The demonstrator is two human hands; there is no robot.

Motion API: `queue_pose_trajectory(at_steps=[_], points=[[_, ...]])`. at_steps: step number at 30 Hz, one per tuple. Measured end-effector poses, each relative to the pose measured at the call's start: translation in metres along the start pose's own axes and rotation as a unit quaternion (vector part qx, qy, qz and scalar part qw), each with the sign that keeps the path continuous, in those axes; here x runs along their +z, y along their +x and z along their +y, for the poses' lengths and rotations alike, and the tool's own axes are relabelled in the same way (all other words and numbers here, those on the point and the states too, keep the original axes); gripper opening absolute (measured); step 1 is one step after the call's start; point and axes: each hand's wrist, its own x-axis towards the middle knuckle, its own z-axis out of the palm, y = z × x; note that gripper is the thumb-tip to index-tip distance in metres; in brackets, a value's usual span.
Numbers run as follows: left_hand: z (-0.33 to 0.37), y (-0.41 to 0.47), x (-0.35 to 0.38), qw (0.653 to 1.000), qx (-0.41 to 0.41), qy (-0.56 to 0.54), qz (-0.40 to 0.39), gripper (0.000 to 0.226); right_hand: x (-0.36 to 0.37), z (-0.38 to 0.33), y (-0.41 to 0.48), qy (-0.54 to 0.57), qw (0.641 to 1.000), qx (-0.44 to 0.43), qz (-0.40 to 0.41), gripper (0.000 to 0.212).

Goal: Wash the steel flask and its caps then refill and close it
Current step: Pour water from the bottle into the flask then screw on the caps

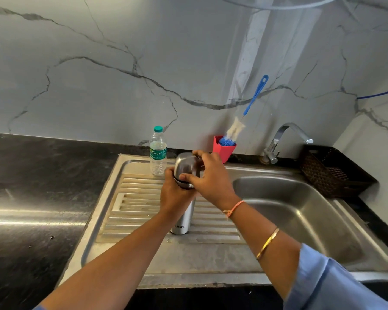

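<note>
A steel flask (182, 222) stands upright on the ribbed drainboard (143, 209) of the steel sink. My left hand (174, 195) grips the flask's upper body. The flask's rounded steel outer cap (184, 167) sits on top, and my right hand (207, 175) holds it from the right with fingers curled over its top and thumb on its lower edge. The flask's neck is hidden by both hands.
A plastic water bottle (158, 151) with a green cap stands behind the flask. A red holder (223, 151) with a blue bottle brush (254, 98) is at the back. The tap (285, 139) overhangs the sink basin (300, 211). A dark woven basket (332, 171) sits at the right.
</note>
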Motion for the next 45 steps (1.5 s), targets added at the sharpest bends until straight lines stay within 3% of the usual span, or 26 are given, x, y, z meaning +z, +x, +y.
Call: queue_pose_trajectory(at_steps=[2, 4, 8, 14, 18, 23, 28, 30, 33, 37, 42, 45], points=[[0.004, 0.003, -0.003, 1.0, -0.002, 0.009, -0.013, 0.058, -0.004, 0.007, 0.001, 0.009, 1.0, -0.017, 0.018, 0.07], [0.008, 0.008, -0.008, 0.996, 0.014, 0.021, -0.083, 0.061, -0.017, 0.013, 0.005, 0.03, 0.997, -0.071, -0.02, 0.079], [0.026, 0.012, -0.011, 0.97, 0.045, 0.108, -0.211, 0.069, -0.045, 0.021, 0.017, -0.156, 0.957, -0.24, -0.05, 0.065], [0.032, 0.0, 0.01, 0.98, 0.045, 0.143, -0.133, 0.053, -0.046, 0.015, 0.01, -0.223, 0.953, -0.197, 0.055, 0.054], [0.033, -0.006, 0.018, 0.98, 0.038, 0.157, -0.12, 0.05, -0.05, 0.016, 0.006, -0.242, 0.963, -0.119, 0.022, 0.045], [0.042, 0.0, 0.017, 0.971, 0.042, 0.119, -0.203, 0.068, -0.07, 0.024, 0.007, -0.217, 0.952, -0.217, -0.026, 0.066], [0.046, -0.008, 0.037, 0.98, 0.069, 0.153, -0.106, 0.053, -0.066, 0.027, 0.006, -0.226, 0.953, -0.179, 0.088, 0.045], [0.045, -0.008, 0.043, 0.981, 0.063, 0.153, -0.102, 0.052, -0.065, 0.029, 0.006, -0.229, 0.955, -0.158, 0.107, 0.042], [0.047, -0.005, 0.045, 0.979, 0.049, 0.138, -0.143, 0.057, -0.073, 0.038, 0.006, -0.196, 0.966, -0.16, 0.063, 0.051], [0.055, -0.004, 0.051, 0.972, 0.074, 0.127, -0.182, 0.072, -0.094, 0.059, 0.012, -0.128, 0.954, -0.269, -0.026, 0.061], [0.055, -0.005, 0.075, 0.977, 0.073, 0.138, -0.149, 0.072, -0.097, 0.07, 0.014, -0.152, 0.95, -0.261, 0.083, 0.05], [0.048, -0.006, 0.088, 0.983, 0.062, 0.127, -0.113, 0.061, -0.098, 0.071, 0.012, -0.17, 0.958, -0.214, 0.085, 0.051]])
